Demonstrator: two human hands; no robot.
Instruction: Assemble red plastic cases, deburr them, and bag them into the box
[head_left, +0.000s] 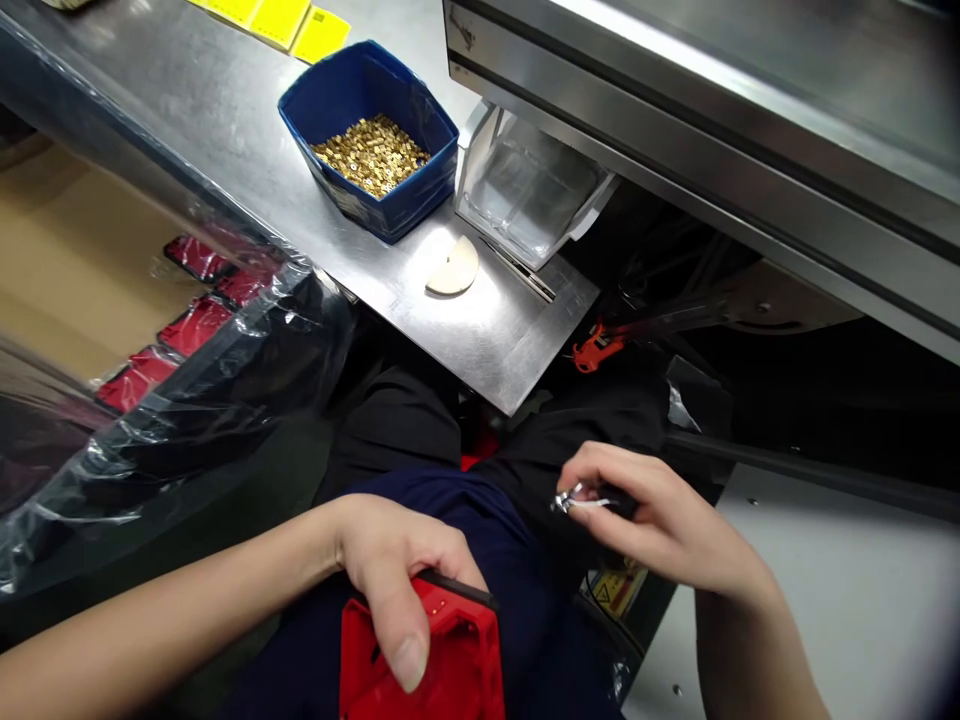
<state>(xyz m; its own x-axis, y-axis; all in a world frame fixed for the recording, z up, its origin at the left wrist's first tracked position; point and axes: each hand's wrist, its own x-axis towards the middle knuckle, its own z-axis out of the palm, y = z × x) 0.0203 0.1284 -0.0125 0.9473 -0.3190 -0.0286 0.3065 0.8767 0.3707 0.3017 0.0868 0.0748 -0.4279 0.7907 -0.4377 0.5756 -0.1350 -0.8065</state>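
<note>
With left hand [401, 560] clamped on a red casing [465, 660] and right hand [660, 520] pinching a small silvery piece [566, 499], risks dropping the latter through slackened grip.

Place: factory-type workshop
Metal bench [217, 110]: bears a blue bin [420, 205] of many small gold-coloured parts [375, 155]
Plastic-draped tray [82, 230]: several matching red pieces [196, 325]
Metal beam [637, 115]: heavy framework beside the bench

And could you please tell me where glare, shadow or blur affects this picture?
Head view: strong glare on the metal table around the pale piece; head view: dark shadow beneath the metal rail; head view: the small metal item in the right hand is too small and soft to identify.
</note>
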